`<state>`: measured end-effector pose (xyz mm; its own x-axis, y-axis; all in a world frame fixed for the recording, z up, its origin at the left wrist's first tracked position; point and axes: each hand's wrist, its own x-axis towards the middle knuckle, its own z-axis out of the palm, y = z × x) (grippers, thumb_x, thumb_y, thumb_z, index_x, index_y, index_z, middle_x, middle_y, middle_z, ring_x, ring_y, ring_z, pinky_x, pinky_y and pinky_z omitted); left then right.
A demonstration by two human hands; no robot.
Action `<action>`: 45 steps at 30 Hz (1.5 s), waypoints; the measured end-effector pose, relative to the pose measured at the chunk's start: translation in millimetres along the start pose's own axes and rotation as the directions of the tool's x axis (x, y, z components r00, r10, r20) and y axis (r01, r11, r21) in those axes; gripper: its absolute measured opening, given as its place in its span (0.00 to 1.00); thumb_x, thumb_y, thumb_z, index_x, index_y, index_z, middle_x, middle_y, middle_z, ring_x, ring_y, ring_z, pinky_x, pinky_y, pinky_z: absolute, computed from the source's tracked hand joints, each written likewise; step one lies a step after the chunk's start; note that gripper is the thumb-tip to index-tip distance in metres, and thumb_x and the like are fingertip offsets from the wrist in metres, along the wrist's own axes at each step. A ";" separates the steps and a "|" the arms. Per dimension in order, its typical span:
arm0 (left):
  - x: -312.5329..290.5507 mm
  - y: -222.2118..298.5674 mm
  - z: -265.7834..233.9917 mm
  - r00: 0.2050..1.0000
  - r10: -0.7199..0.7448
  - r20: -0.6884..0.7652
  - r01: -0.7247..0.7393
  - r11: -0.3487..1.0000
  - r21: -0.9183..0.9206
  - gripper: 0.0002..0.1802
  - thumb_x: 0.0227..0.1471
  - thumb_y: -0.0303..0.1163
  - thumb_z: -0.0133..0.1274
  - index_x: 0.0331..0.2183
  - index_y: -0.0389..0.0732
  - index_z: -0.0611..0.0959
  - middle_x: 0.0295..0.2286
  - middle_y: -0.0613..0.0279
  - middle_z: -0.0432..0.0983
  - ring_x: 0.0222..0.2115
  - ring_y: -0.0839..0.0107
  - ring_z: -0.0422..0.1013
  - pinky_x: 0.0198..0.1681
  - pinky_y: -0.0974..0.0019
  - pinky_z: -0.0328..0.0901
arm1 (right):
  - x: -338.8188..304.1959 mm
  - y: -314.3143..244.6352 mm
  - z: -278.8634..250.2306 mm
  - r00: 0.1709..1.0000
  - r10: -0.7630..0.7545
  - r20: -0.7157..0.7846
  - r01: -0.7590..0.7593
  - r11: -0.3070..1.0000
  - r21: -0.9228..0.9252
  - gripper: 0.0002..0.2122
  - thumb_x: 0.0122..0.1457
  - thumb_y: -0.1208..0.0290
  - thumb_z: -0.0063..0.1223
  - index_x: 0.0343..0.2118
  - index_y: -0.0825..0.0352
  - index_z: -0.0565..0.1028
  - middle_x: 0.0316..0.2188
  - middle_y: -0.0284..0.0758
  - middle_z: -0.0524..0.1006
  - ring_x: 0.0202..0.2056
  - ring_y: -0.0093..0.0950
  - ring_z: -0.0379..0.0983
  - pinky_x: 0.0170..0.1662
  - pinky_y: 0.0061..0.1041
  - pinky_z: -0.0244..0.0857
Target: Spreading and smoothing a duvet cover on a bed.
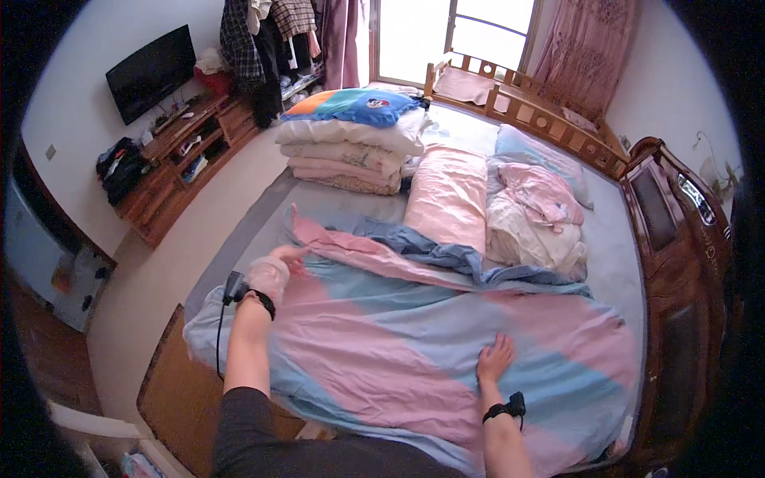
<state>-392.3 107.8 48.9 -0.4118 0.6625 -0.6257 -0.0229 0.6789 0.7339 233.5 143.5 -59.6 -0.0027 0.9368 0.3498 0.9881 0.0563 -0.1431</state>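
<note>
A quilt cover (382,334) in pink, blue and teal bands is spread, wrinkled, over the near part of the bed. My left hand (290,258) reaches to its far left part, beside a folded-back pink edge, with fingers stretched out and apart. Pale pinkish cloth bunches round that wrist, above a black strap. On the right half of the cover my right hand (496,358) lies flat, palm down, fingers extended. Neither hand appears to grip the fabric. Along the far side, the cover's pink and blue border is rumpled back.
Folded quilts (343,155) topped by a colourful pillow (355,105) are stacked at the bed's far left. A long pink bundle (448,195) and crumpled bedding (538,211) lie beyond the cover. The wooden headboard (677,295) borders the right; a television cabinet (187,163) stands left.
</note>
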 end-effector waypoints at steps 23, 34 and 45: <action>7.9 -61.6 6.1 0.434 0.803 -0.409 -0.615 0.596 0.516 0.20 0.43 0.24 0.54 0.43 0.39 0.76 0.45 0.55 0.69 0.50 0.59 0.64 0.52 0.62 0.60 | 7.9 -45.5 13.4 0.998 -0.031 0.062 0.020 0.986 0.166 0.27 0.48 0.69 0.48 0.55 0.61 0.65 0.57 0.42 0.62 0.59 0.40 0.55 0.62 0.44 0.44; -247.5 -471.5 -171.4 0.049 0.140 -0.989 -0.001 0.990 0.140 0.09 0.48 0.22 0.50 0.36 0.37 0.77 0.29 0.57 0.76 0.31 0.64 0.72 0.38 0.62 0.67 | 2.1 -62.2 21.5 0.993 -0.113 0.015 0.110 0.986 0.121 0.27 0.50 0.70 0.47 0.57 0.62 0.63 0.56 0.47 0.63 0.59 0.42 0.54 0.62 0.43 0.45; -202.1 -379.9 -89.3 0.592 -0.575 -0.564 -0.209 0.566 -0.797 0.44 0.47 0.67 0.48 0.52 0.40 0.72 0.48 0.56 0.71 0.46 0.61 0.68 0.43 0.61 0.65 | -40.4 -17.9 -71.2 0.426 -0.489 0.761 -0.422 0.636 0.646 0.13 0.55 0.73 0.55 0.42 0.70 0.72 0.37 0.33 0.76 0.43 0.23 0.70 0.42 0.24 0.68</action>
<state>-381.8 -312.2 -79.8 -0.7444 -0.1767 -0.6440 -0.6534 -0.0060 0.7570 226.9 80.0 -5.2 -0.6018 0.6343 -0.4852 0.5307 -0.1364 -0.8365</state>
